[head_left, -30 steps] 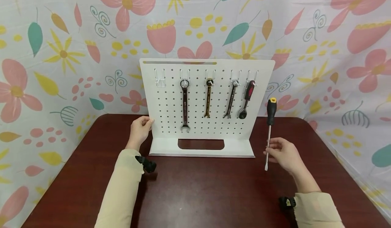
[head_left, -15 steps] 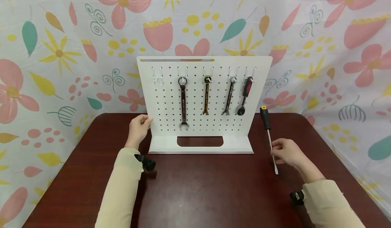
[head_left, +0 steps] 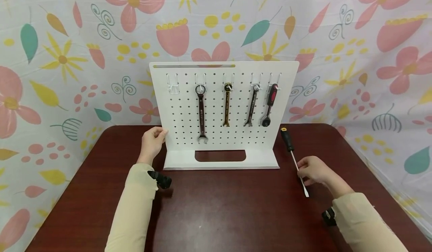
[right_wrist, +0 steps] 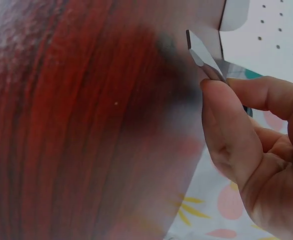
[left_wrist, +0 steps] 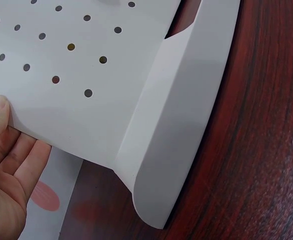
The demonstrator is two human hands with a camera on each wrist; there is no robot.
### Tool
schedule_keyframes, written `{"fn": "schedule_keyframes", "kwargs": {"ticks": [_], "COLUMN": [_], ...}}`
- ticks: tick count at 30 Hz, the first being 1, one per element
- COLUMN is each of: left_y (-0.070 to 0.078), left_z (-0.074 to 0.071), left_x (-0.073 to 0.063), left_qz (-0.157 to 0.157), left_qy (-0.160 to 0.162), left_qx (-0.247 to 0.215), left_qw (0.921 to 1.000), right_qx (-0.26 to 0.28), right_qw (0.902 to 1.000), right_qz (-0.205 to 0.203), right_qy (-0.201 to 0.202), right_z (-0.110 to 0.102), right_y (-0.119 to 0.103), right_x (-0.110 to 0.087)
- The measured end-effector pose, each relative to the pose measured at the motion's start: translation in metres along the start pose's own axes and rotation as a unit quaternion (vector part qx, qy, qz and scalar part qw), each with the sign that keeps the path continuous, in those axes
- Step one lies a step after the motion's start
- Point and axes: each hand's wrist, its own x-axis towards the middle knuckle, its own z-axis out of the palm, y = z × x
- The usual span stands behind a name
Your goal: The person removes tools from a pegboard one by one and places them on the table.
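My left hand [head_left: 152,143] pinches the left edge of a white pegboard [head_left: 182,132], thumb on its front and fingers behind, as the left wrist view shows. At the board's right, my right hand [head_left: 315,171] pinches the metal shaft of a flathead screwdriver [head_left: 294,160] near its blade. Its black handle with a yellow end points away from me toward the back left. In the right wrist view the flat blade [right_wrist: 201,52] sticks out past the thumb, over the table; the handle is mostly hidden there.
Hanging on the board's hooks are a large wrench [head_left: 201,113], two smaller wrenches, brassy [head_left: 227,105] and dark [head_left: 251,107], and a ratchet [head_left: 270,104] with a red-black handle. A clear hook [head_left: 173,89] at upper left holds nothing. The dark red table [head_left: 216,207] meets a flowered curtain [head_left: 84,38].
The screwdriver has gone from upright to leaning away, its handle dropping down and left while the blade moved right and nearer. My left hand keeps its place on the board.
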Motion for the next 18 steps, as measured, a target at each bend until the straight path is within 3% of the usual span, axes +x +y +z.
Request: {"fn": "schedule_keyframes", "kwargs": {"ticks": [18], "left_y": [0.0007], "left_z": [0.0008], "left_x": [-0.0005], "left_qz": [-0.008], "left_qy": [0.002], "left_qx": [0.002], "left_qw": [1.0], "right_qx": [-0.028], "right_qw": [0.9993], "right_qz": [0.02], "right_qy": [-0.011], "right_z": [-0.0014], "right_y": [0.0003], "right_x": [-0.0017]}}
